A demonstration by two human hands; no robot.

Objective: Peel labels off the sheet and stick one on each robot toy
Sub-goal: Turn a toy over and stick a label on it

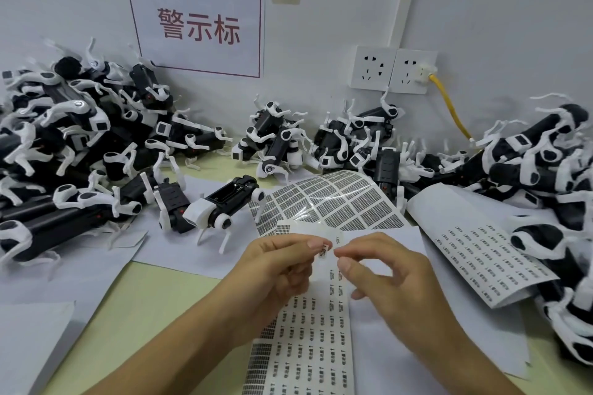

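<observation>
My left hand [279, 269] pinches the top of a label sheet [308, 340] that runs down toward me, its rows of small printed labels showing. A small label [324, 250] sticks up at the sheet's top edge, right by the left fingertips. My right hand [382, 269] hovers just right of it, thumb and forefinger close together at the label; whether they touch it I cannot tell. A black and white robot dog toy [221, 205] stands just beyond the hands on white paper.
Heaps of black and white robot toys fill the left [64, 144], the back [321, 144] and the right [545, 170]. A curled glossy sheet [337, 202] and another label sheet [481, 250] lie beyond. A yellow cable [449, 106] hangs from the wall socket.
</observation>
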